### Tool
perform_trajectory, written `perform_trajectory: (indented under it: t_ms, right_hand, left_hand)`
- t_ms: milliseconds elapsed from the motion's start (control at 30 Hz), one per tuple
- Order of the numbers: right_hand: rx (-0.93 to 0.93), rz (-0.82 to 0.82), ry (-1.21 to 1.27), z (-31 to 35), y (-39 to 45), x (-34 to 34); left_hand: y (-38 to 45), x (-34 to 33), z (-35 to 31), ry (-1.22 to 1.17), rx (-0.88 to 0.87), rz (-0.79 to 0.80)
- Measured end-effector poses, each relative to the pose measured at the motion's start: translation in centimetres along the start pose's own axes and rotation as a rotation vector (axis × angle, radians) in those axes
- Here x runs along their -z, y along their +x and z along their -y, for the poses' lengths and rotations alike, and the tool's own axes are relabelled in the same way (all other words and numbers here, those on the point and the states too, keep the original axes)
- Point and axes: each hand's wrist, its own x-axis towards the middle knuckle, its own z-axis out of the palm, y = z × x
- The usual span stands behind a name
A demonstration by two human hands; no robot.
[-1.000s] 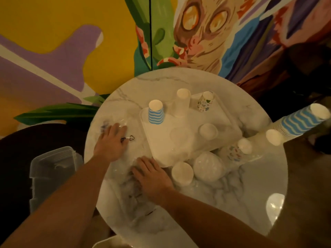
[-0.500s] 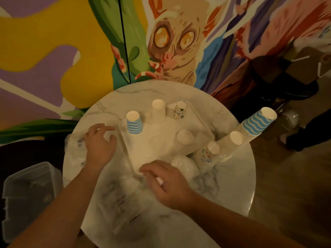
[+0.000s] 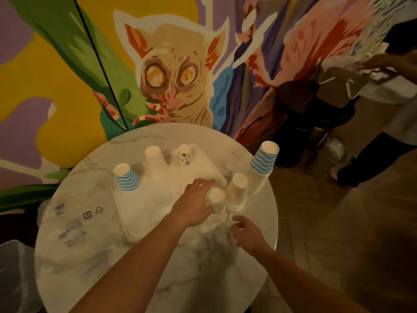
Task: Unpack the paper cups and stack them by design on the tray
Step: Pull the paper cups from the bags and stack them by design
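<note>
Roughly midway, by my read. Three starter piles stand on the tray, all beyond the left hand: a blue-striped cup far to its left, a plain white stack straight beyond it, a patterned cup beyond and slightly right. Left to sort: a short cup stack touching the left hand's fingers, a tall white stack just right of that, and a tall blue-striped stack farther right, all at or past the tray's right edge. Emptied clear wrap lies well left of both hands.

Left hand: fingers curled against the short stack, seemingly starting a grip; whether it is closed on it, cannot tell. Right hand: nearer the body, loosely curled, holding nothing visible, hovering just short of the stacks.

Against the earlier frames: left hand has come off the wrap at the left and crossed the tray to the right-side stacks. Right hand has shifted right too. Camera has swung right; a second person now shows at far right.
</note>
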Motion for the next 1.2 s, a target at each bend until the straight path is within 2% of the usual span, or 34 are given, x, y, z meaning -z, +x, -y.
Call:
perform_trajectory:
  t_ms: [100, 200, 300, 467, 567, 733, 833, 900, 1000, 1100, 1200]
  right_hand:
    - [0.026, 0.141, 0.03, 0.4, 1.0, 0.2]
    - [0.101, 0.214, 0.054, 0.9, 1.7, 0.4]
    - [0.151, 0.293, 0.222, 1.3, 1.9, 0.8]
    - [0.042, 0.384, 0.395, 1.3, 2.3, 1.2]
    - [-0.01, 0.469, 0.655, 1.6, 2.4, 1.6]
    - [0.045, 0.702, 0.96, 5.2, 1.3, 2.7]
    - [0.011, 0.768, 1.128, 7.7, 0.8, 3.2]
    - [0.066, 0.759, 1.115, 9.4, 0.3, 3.3]
    - [0.19, 0.69, 0.971, 11.6, -0.1, 3.0]
    - [0.337, 0.506, 0.851, 13.4, -0.6, 2.2]
    - [0.384, 0.292, 0.794, 14.7, -1.1, 1.7]
  left_hand:
    - [1.3, -1.6, -1.0, 0.113, 0.058, 0.077]
    - [1.5, -2.4, -1.4, 0.01, 0.112, 0.03]
    - [1.0, -2.6, -1.6, -0.138, 0.173, -0.02]
    - [-0.3, -1.0, -2.0, -0.262, 0.177, -0.131]
    - [-1.1, 1.1, -2.4, -0.369, 0.224, -0.206]
    - [-2.6, 4.6, -2.8, -0.685, 0.272, -0.361]
    - [-3.1, 6.6, -3.5, -0.945, 0.288, -0.394]
    - [-3.2, 7.7, -4.2, -1.071, 0.283, -0.395]
    - [-3.3, 8.9, -5.0, -1.155, 0.269, -0.429]
    - [-3.4, 9.6, -5.7, -1.178, 0.257, -0.462]
    - [-3.6, 9.9, -6.3, -1.197, 0.255, -0.47]
